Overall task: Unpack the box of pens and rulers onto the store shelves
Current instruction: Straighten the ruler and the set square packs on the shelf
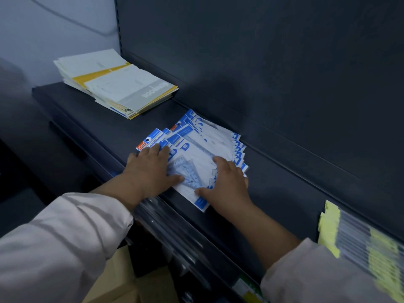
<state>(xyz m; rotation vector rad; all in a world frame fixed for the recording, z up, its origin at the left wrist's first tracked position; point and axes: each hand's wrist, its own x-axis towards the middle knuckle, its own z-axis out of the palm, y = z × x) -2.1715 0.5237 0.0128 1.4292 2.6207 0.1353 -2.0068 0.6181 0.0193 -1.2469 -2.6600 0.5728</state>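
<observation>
Both palms down! Left hand [150, 169] and right hand [227, 182] press flat, fingers straight, on the fanned ruler packs [203, 145] beneath them on the shelf [105, 119]. This batch has landed but looks unsquared; the cardboard box [113, 278] below the left wrist probably holds more.

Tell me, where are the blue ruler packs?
In the head view the ruler packs lie fanned on the dark shelf mid-frame, under the left hand and right hand, right of the paper stack.

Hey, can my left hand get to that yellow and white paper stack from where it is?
Probably yes. The left hand rests on the ruler packs, and only bare shelf lies between it and the paper stack, which sits uncovered farther left.
</observation>
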